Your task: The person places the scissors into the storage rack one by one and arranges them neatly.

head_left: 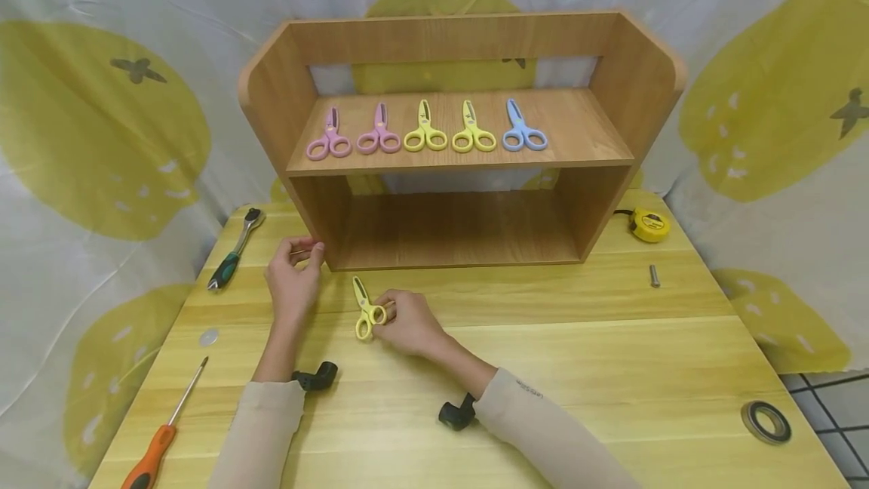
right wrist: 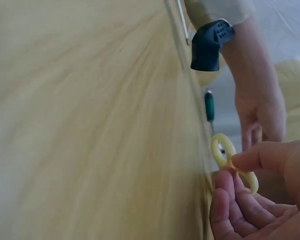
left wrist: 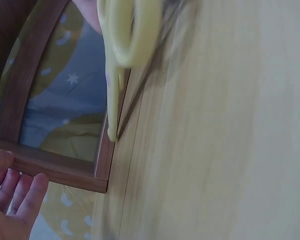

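Head view first, from the left: an orange-handled screwdriver (head_left: 158, 444) lies at the near left corner of the yellow wooden worktop (head_left: 611, 353), with a small silver disc (head_left: 208, 336) just beyond its tip and a ratchet wrench (head_left: 234, 248) with a dark green handle farther back along the left edge. The left hand (head_left: 293, 278) rests by the lower left corner of the wooden shelf unit (head_left: 462, 142), fingers loosely bent and touching that corner; its grip holds nothing, and the left wrist view shows the fingers (left wrist: 20, 195) lying relaxed under the wooden edge. Just right of it, yellow scissors (head_left: 365, 309) lie flat on the worktop in front of the shelf unit, blades pointing away toward the shelf and handles toward the person. The right hand (head_left: 407, 321) touches the handle loops, its grip partly closed, thumb and fingertips pinching one loop, as the right wrist view shows at close range (right wrist: 232, 165). Black wrist-camera mounts sit on both sleeved forearms. On the upper shelf board stand five more scissors in a row: two pink (head_left: 329, 138) (head_left: 379, 133), two yellow (head_left: 425, 130) (head_left: 472, 130) and one blue (head_left: 523, 129); the lower compartment holds nothing visible. Farther right on the worktop lie a yellow tape measure (head_left: 648, 224), a small bolt (head_left: 655, 275) and, near the right front corner, a roll of black tape (head_left: 766, 421).
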Available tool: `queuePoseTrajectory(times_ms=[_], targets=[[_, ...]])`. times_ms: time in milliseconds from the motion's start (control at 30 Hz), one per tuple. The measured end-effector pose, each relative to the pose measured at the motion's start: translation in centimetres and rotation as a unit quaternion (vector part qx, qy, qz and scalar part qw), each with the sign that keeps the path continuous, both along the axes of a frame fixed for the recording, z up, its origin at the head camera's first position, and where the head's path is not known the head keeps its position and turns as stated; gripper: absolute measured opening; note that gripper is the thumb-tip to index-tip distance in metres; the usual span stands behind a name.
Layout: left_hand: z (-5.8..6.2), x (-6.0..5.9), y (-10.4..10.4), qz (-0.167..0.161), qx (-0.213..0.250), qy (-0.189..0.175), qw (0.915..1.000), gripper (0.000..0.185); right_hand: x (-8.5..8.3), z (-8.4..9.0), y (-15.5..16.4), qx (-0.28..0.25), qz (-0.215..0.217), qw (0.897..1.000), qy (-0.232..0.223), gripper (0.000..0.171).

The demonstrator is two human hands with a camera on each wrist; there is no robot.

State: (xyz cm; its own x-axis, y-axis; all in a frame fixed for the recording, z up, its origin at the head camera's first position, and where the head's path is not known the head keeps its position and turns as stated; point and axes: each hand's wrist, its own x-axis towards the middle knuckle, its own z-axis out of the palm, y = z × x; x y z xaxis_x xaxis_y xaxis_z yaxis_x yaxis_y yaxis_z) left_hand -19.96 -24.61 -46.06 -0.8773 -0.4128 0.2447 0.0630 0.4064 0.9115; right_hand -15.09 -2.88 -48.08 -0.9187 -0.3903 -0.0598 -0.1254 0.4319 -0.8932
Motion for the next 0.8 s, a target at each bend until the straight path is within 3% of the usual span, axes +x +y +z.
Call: queuePoseTrajectory(times_ms=[133, 300, 600, 800], targets=[[0.0, 0.0, 0.0, 0.000, -0.005, 0.001, 1.0000, 0.024, 0.4, 0.6, 1.5, -0.028, 0.005, 1.000, 0.006, 0.038], [-0.2, -0.1, 0.0, 0.007, -0.013, 0.007, 0.9999, 0.024, 1.4, 2.5, 3.9, -0.040, 0.020, 0.998, 0.036, 0.038], [-0.2, -0.2, 0.1, 0.018, -0.026, 0.012, 0.9994, 0.023, 3.0, 8.0, 9.5, -0.058, 0.026, 0.992, 0.106, 0.039], [-0.2, -0.2, 0.2, 0.018, -0.017, 0.010, 0.9996, 0.024, 3.5, 12.7, 13.5, -0.112, 0.005, 0.981, 0.160, 0.041]])
